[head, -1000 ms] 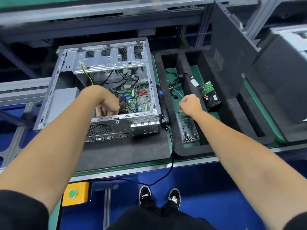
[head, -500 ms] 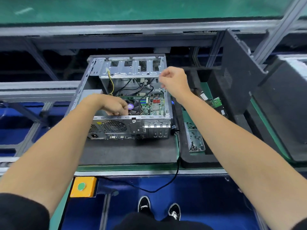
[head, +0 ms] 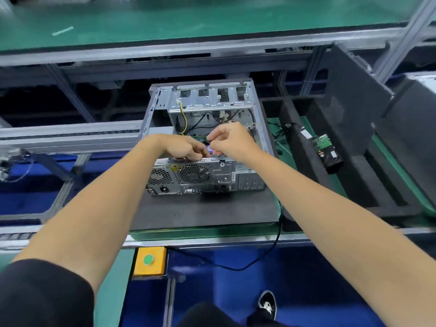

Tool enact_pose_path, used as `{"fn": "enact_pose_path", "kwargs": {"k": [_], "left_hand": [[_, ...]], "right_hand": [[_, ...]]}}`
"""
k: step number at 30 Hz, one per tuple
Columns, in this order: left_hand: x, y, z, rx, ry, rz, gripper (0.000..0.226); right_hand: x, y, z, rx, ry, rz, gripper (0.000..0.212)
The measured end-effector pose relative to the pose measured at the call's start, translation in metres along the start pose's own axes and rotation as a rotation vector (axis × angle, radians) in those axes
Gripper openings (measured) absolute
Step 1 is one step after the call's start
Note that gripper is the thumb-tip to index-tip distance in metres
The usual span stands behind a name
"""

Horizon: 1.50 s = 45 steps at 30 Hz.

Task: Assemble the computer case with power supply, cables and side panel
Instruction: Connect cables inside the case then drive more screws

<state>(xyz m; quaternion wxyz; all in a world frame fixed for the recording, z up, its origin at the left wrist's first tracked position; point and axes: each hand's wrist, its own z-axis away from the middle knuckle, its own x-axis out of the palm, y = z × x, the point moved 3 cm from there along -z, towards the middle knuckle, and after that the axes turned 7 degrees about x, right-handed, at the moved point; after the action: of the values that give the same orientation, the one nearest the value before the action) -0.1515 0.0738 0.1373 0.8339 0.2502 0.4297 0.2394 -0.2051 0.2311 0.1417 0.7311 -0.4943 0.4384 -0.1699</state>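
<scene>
Right hand (head: 232, 140) moved down to left hand (head: 186, 147) inside computer case (head: 205, 175), what either curled hand grasps unclear

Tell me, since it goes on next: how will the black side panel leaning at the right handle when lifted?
The side panel looks thin, flat and broad, so probably stiff but awkward. Leaning tilted on edge, it may tip or slide.

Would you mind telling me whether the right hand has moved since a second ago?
Yes. The right hand has left the foam tray beside the computer case and now sits inside the open case, next to the left hand.
</scene>
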Motion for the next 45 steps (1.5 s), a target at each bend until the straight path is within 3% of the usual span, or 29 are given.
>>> {"fn": "enact_pose_path", "kwargs": {"k": [7, 13, 19, 27, 36, 40, 45], "left_hand": [[0.004, -0.013, 0.011, 0.186, 0.045, -0.029, 0.031], [0.002, -0.017, 0.008, 0.204, 0.049, -0.064, 0.028], [0.007, -0.017, 0.007, 0.240, 0.112, 0.111, 0.045], [0.012, -0.016, 0.003, 0.190, 0.147, 0.054, 0.040], [0.016, -0.017, 0.002, 0.178, 0.192, 0.062, 0.042], [0.018, -0.016, 0.003, 0.184, 0.197, 0.019, 0.045], [0.017, -0.013, 0.008, 0.202, 0.208, 0.064, 0.046]], "right_hand": [[0.033, -0.009, 0.022, 0.024, 0.196, 0.015, 0.011], [0.048, -0.005, 0.041, 0.026, 0.351, 0.070, 0.010], [0.049, 0.006, 0.053, 0.077, 0.413, 0.078, 0.012], [0.063, 0.026, 0.066, 0.144, 0.405, -0.020, 0.008], [0.075, 0.031, 0.071, 0.143, 0.490, -0.216, 0.011], [0.077, 0.030, 0.072, 0.162, 0.535, -0.287, 0.024], [0.082, 0.027, 0.069, 0.195, 0.590, -0.348, 0.021]]}}
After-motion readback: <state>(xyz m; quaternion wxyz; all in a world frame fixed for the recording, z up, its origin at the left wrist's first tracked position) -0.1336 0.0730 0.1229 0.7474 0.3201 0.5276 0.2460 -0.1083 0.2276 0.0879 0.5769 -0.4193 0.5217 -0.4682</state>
